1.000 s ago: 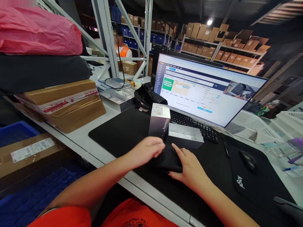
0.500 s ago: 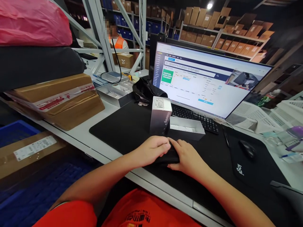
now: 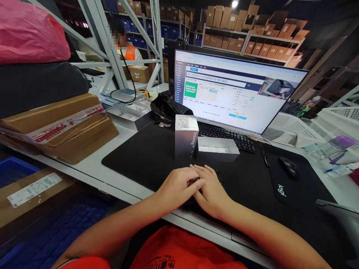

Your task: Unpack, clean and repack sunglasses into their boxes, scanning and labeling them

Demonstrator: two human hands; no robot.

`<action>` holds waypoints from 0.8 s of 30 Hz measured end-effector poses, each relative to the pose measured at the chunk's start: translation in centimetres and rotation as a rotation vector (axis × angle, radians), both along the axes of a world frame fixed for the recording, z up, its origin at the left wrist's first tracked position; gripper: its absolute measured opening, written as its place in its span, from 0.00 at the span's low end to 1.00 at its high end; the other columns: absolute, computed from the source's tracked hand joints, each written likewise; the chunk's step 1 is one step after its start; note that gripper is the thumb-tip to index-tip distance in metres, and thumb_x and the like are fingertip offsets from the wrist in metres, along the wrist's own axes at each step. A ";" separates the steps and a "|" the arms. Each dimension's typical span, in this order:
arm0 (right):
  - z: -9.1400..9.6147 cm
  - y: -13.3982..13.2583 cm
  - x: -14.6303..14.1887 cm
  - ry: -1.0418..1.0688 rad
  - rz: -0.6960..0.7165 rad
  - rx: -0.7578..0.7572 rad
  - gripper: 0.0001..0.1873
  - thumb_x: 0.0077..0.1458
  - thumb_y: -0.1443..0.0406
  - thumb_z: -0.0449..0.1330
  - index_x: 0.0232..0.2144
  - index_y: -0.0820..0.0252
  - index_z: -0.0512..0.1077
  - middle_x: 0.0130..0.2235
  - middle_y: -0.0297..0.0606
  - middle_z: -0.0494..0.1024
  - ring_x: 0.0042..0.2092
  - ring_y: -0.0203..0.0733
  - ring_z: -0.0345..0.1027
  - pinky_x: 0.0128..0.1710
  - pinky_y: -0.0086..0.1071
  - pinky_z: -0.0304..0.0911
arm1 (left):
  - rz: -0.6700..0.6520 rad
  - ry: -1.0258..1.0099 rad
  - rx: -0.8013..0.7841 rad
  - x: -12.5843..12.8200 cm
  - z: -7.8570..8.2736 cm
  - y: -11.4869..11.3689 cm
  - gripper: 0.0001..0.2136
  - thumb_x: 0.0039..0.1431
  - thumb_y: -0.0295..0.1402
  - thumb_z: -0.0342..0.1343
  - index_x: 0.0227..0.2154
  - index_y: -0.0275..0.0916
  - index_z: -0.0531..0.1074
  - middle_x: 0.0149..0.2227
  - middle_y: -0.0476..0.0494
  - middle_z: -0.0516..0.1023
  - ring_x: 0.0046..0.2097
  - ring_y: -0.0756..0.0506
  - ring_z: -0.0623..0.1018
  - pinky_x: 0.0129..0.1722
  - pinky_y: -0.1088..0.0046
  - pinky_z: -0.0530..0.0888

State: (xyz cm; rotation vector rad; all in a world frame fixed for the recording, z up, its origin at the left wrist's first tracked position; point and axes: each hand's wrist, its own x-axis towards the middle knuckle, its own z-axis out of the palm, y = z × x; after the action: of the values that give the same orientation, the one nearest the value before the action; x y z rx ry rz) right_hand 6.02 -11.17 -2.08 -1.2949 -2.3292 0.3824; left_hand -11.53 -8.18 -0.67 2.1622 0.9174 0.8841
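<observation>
My left hand (image 3: 179, 186) is closed, thumb against forefinger, with a small dark curved piece (image 3: 197, 179) showing at the fingertips. What this piece belongs to is hidden. Against it lies my right hand (image 3: 211, 192), palm down, its fingers stretched forward over the black desk mat (image 3: 140, 153). Something dark under both hands blends into the mat, so its outline cannot be made out. Just beyond the fingers stands an upright grey gradient box (image 3: 185, 140) with a white label on top. Beside it lies an open shallow grey box tray (image 3: 218, 149) with a white inside.
Behind the boxes are a keyboard (image 3: 224, 136) and a monitor (image 3: 238, 93). A mouse (image 3: 288, 167) and pen (image 3: 264, 156) lie to the right, near white baskets (image 3: 336, 123). Cartons (image 3: 67, 130) and a crumpled black bag (image 3: 168, 106) are on the left. A person (image 3: 130, 52) sits beyond the frame.
My right hand has turned from gripping the dark thing's side to lying flat over it, against my left hand. The small curved piece now shows. The view has shifted slightly.
</observation>
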 end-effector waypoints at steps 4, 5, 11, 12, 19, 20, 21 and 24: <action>-0.9 0.2 -0.6 0.215 -0.048 0.041 0.16 0.67 0.65 0.52 0.50 0.54 0.77 0.58 0.42 0.76 0.61 0.46 0.68 0.65 0.53 0.54 | 0.148 -0.231 0.171 -1.0 -4.1 -1.4 0.17 0.60 0.45 0.62 0.46 0.40 0.76 0.49 0.38 0.77 0.51 0.40 0.75 0.54 0.62 0.71; -1.0 0.2 -0.5 0.286 -0.061 0.051 0.15 0.68 0.65 0.52 0.48 0.52 0.78 0.55 0.40 0.79 0.59 0.44 0.71 0.63 0.51 0.56 | 0.182 -0.235 0.145 -1.1 -4.9 -1.6 0.18 0.59 0.43 0.63 0.49 0.42 0.76 0.54 0.38 0.75 0.56 0.39 0.74 0.57 0.60 0.70; -1.9 -1.6 2.5 0.346 -0.197 0.213 0.12 0.67 0.65 0.55 0.42 0.50 0.79 0.49 0.36 0.82 0.51 0.44 0.75 0.60 0.51 0.57 | 0.199 -0.200 -0.076 -1.3 -6.5 -1.5 0.11 0.58 0.33 0.63 0.44 0.45 0.79 0.52 0.40 0.76 0.55 0.40 0.76 0.58 0.56 0.71; -2.1 -2.0 3.4 0.336 -0.256 0.219 0.12 0.67 0.64 0.54 0.41 0.50 0.80 0.48 0.37 0.82 0.50 0.45 0.75 0.60 0.51 0.58 | 0.192 -0.201 -0.084 -1.3 -6.4 -1.5 0.10 0.58 0.33 0.62 0.43 0.45 0.79 0.52 0.40 0.76 0.54 0.40 0.76 0.57 0.56 0.72; -2.3 -3.2 6.6 0.549 -0.484 0.165 0.14 0.68 0.61 0.54 0.38 0.54 0.80 0.39 0.40 0.81 0.42 0.44 0.76 0.41 0.37 0.72 | 0.102 -0.109 -0.228 -1.2 -4.8 -0.2 0.33 0.49 0.31 0.66 0.59 0.44 0.64 0.55 0.39 0.73 0.55 0.39 0.74 0.59 0.54 0.70; -1.7 -3.1 6.5 0.546 -0.463 0.218 0.14 0.68 0.62 0.54 0.38 0.54 0.79 0.38 0.40 0.81 0.41 0.44 0.76 0.40 0.37 0.72 | 0.036 -0.079 -0.268 -1.0 -4.2 0.4 0.38 0.47 0.32 0.68 0.62 0.45 0.61 0.58 0.38 0.71 0.56 0.39 0.74 0.60 0.54 0.69; -1.1 -2.9 6.3 0.524 -0.429 0.289 0.13 0.68 0.63 0.53 0.39 0.54 0.79 0.38 0.40 0.82 0.41 0.45 0.76 0.41 0.38 0.73 | -0.056 -0.050 -0.317 -0.7 -3.7 1.0 0.42 0.45 0.34 0.70 0.64 0.45 0.59 0.61 0.37 0.68 0.58 0.38 0.72 0.62 0.53 0.68; 0.8 -2.7 5.7 0.396 -0.252 0.531 0.14 0.66 0.67 0.53 0.44 0.52 0.79 0.40 0.40 0.82 0.44 0.47 0.77 0.44 0.43 0.73 | -0.368 -0.081 -0.554 0.2 -2.3 2.4 0.47 0.46 0.44 0.71 0.67 0.44 0.56 0.66 0.34 0.63 0.66 0.34 0.65 0.66 0.51 0.60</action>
State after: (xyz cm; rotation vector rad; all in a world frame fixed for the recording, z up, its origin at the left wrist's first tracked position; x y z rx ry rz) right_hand 11.73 -13.86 -1.26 -1.1044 -1.7473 -0.0624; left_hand -11.36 -5.73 -3.02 1.7181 0.6028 0.4617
